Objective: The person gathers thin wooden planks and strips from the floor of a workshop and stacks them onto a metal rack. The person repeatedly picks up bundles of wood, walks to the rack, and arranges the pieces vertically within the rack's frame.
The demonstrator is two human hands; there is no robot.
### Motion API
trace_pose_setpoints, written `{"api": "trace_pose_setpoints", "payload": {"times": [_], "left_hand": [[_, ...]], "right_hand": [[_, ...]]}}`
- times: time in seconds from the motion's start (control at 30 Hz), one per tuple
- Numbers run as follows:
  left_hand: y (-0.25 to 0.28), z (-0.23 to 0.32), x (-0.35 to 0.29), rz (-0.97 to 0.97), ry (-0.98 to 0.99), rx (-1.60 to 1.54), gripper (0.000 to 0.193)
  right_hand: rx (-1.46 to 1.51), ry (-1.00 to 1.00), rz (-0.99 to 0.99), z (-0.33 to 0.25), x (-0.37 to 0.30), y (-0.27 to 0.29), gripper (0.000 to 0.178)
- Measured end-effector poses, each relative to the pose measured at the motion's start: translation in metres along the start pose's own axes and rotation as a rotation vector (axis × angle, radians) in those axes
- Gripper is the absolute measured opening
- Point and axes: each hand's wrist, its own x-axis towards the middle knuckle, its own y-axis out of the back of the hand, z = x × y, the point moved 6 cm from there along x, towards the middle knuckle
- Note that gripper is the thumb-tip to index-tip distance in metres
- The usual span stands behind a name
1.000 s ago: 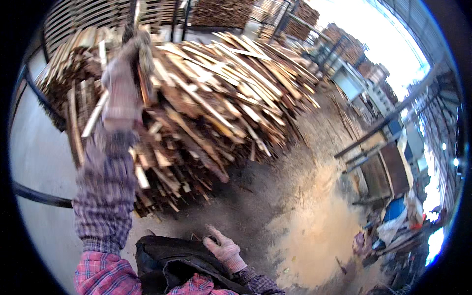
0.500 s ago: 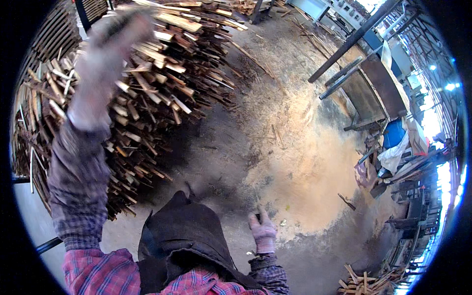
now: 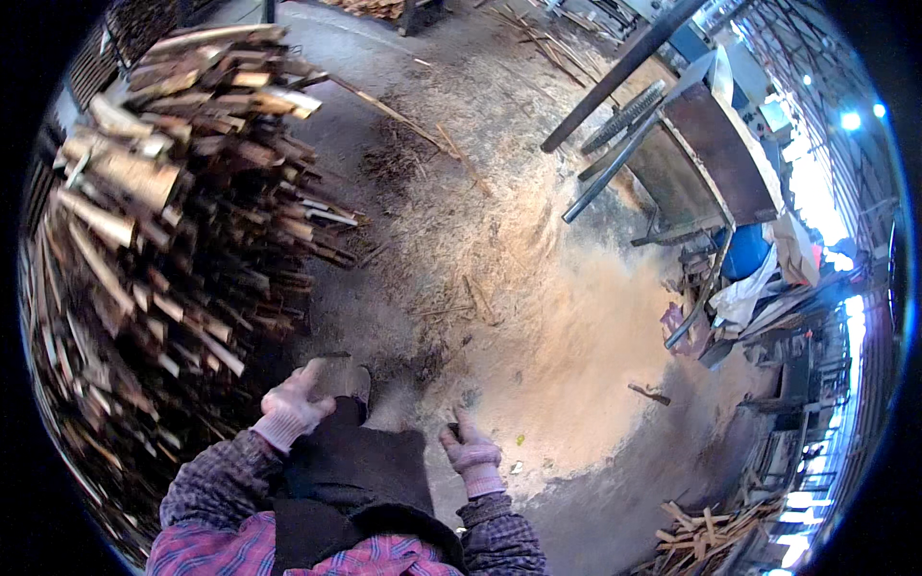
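We see left hand [image 3: 288, 408] gloved, fingers loosely apart, near wood stack [image 3: 163, 240] at left; right hand [image 3: 471, 451] gloved, fingers loosely curled, empty, above sawdust floor [image 3: 567, 326].

A wood yard or sawmill workshop, it seems. A tall stack of rough split timber [image 3: 163, 221] fills the left of the frame, sawdust [image 3: 586, 346] covers the concrete floor at centre, and what may be a saw bench [image 3: 711, 154] stands upper right.
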Motion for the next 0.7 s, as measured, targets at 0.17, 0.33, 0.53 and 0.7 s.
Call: {"api": "trace_pose_setpoints", "payload": {"times": [0.17,0.33,0.53,0.7], "left_hand": [[0.067,0.133,0.107,-0.067,-0.172,0.049,0.065],[0.111,0.251,0.212,-0.068,-0.322,-0.015,0.065],[0.143,0.273,0.336,-0.086,-0.123,-0.007,0.072],[0.209,0.279,0.419,-0.028,0.079,-0.138,0.07]], "right_hand": [[0.042,-0.152,-0.019,-0.005,0.062,0.066,0.06],[0.101,-0.099,0.089,-0.008,0.173,0.13,0.058],[0.064,0.0,0.01,-0.085,0.321,0.264,0.048],[-0.161,0.005,-0.089,-0.146,0.437,0.336,0.047]]}}
